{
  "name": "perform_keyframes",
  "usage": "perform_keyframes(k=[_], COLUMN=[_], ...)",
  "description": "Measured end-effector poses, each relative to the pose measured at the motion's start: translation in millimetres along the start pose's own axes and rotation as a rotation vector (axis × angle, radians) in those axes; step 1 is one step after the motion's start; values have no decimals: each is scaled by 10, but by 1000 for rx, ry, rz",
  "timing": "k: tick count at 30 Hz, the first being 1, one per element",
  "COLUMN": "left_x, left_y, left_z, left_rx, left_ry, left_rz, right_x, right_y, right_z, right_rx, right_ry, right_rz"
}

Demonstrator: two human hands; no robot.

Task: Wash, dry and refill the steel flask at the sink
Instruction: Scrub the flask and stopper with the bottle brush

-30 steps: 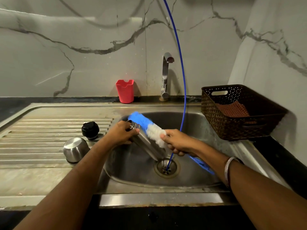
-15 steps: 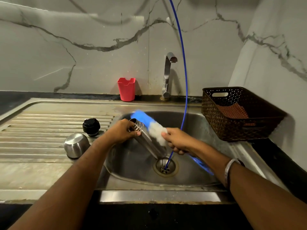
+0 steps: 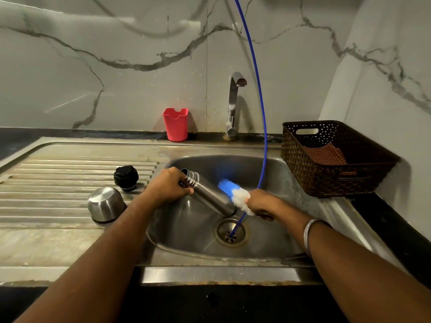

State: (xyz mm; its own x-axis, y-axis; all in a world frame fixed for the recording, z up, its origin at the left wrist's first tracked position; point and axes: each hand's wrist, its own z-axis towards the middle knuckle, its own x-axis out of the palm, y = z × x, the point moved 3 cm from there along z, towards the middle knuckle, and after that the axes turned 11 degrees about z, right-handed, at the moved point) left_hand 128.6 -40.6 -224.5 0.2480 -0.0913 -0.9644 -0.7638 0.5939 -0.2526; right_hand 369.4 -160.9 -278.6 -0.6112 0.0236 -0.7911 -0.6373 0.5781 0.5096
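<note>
Sink basin (image 3: 191, 231): centre, drain (image 3: 231, 232) at its bottom.
Flask (image 3: 210, 194): tilted over the basin, between left hand (image 3: 168, 185) and right hand (image 3: 261, 203).
Brush (image 3: 235, 194): beside the flask, right.
Drainboard (image 3: 58, 173): left, bearing stopper (image 3: 126, 177) and cup (image 3: 106, 203).
Tap (image 3: 233, 106): behind the basin.
Basket (image 3: 331, 159): right.

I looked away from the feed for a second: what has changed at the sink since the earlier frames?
The right hand has slid the brush down the flask, from near its mouth toward its base. The left hand still grips the flask's neck. Steel cup and black cap are unmoved on the drainboard.
</note>
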Motion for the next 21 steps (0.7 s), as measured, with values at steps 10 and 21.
perform_keyframes(k=[10, 21], left_x=[7, -15], left_y=[-77, -149], left_z=[18, 59], left_rx=[-85, 49], left_ry=[-121, -239], left_rz=[-237, -147], right_x=[14, -70], right_y=[407, 279], right_z=[-333, -301], right_rx=[-231, -168], right_ry=[111, 56], right_rz=[538, 393])
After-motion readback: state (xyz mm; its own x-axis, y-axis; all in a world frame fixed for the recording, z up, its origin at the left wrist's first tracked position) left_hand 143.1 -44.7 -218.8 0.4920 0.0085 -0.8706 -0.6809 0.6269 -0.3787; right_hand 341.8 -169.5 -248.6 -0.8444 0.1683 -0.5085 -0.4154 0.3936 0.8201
